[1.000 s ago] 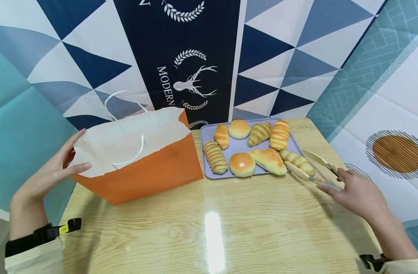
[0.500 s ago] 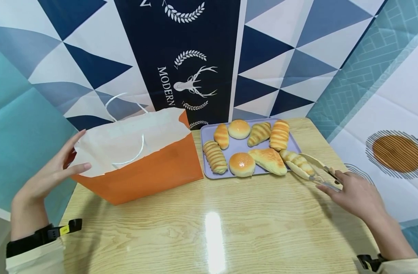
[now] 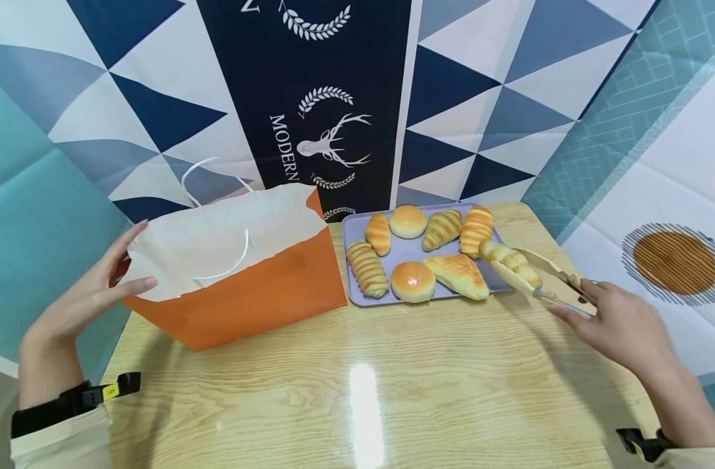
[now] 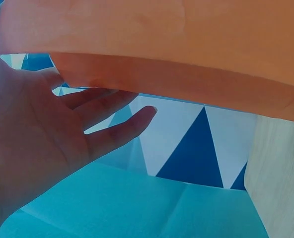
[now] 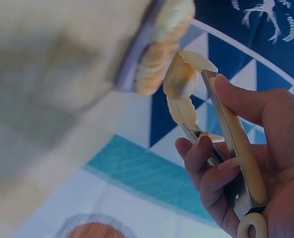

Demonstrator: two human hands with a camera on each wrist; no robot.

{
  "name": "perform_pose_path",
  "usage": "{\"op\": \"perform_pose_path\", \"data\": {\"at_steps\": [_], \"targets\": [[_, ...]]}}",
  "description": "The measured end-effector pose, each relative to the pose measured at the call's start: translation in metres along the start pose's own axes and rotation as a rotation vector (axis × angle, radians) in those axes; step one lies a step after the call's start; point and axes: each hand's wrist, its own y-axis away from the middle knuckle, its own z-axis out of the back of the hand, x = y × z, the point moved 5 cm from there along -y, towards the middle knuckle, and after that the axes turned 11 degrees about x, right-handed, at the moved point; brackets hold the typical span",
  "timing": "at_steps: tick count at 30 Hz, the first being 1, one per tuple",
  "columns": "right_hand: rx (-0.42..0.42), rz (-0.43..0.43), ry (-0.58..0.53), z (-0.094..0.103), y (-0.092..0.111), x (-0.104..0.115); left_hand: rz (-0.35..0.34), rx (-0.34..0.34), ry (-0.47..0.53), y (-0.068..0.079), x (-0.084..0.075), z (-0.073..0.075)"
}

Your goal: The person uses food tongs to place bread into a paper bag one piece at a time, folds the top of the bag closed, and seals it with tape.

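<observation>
An orange paper bag with a white inside and white cord handles stands tilted on the left. My left hand holds its left rim between thumb and forefinger; in the left wrist view, the other fingers stretch along the bag's outside. My right hand grips metal tongs with cream scalloped tips. Between those tips is a pale twisted bread roll, raised over the right end of a lilac tray. In the right wrist view, the roll is partly hidden by the tongs.
Several breads share the tray, among them a round bun, a triangular pastry and a striped roll. The wooden table meets patterned walls behind and at both sides.
The tongs have narrowed round the twisted roll at the tray's right corner and lifted it slightly. My right hand has shifted a little to the right. The left hand and bag look still.
</observation>
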Motion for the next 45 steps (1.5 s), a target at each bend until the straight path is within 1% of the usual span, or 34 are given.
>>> {"op": "perform_pose_path", "data": {"at_steps": [3,7,12,19,23,30,38,45], "targets": [[-0.035,0.01,0.001,0.013,-0.005,0.013,0.0,0.002,0.002,0.001,0.0,0.0],[-0.098,0.047,0.013,0.032,-0.012,0.034,-0.004,0.002,0.015,0.001,0.0,0.0],[-0.136,0.112,0.021,0.053,-0.026,0.072,-0.003,0.0,0.02,0.001,-0.001,0.001],[-0.188,0.284,0.033,0.076,-0.048,0.137,-0.005,0.003,0.017,0.0,-0.003,0.002],[-0.176,0.361,0.057,0.082,-0.059,0.171,-0.005,-0.002,0.018,-0.002,-0.003,0.002],[-0.165,0.442,0.093,0.088,-0.071,0.218,0.0,-0.011,0.03,-0.001,0.001,0.003],[-0.15,0.503,0.097,0.095,-0.078,0.256,0.008,-0.012,0.026,-0.001,0.001,0.002],[-0.13,0.559,0.077,0.094,-0.085,0.279,0.006,-0.002,0.023,0.001,-0.001,0.001]]}}
